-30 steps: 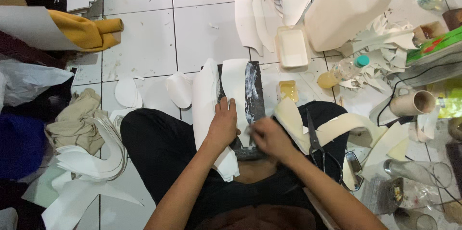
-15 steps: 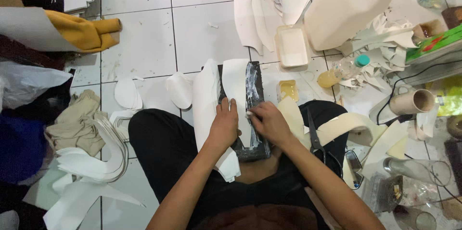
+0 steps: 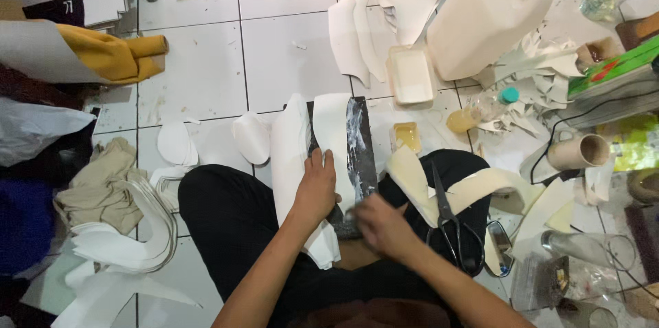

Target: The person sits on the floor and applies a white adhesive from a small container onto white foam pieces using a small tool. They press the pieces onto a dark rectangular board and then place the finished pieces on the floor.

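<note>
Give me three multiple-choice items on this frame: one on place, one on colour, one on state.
1. Where do the black scissors lie?
A. on the person's leg by the right hand
B. on the white jerrycan
C. on the yellow cloth

2. What colour is the cap of the small bottle lying on the tiled floor?
A. red
B. teal
C. black

3. What is the left hand doing?
A. hanging in the air
B. gripping the scissors
C. pressing flat on the white cut piece on the dark board

Answers:
1 A: the scissors rest across the black trouser leg, beside the right hand.
2 B: the cap shows teal.
3 C: the palm lies flat on the white piece.
</note>
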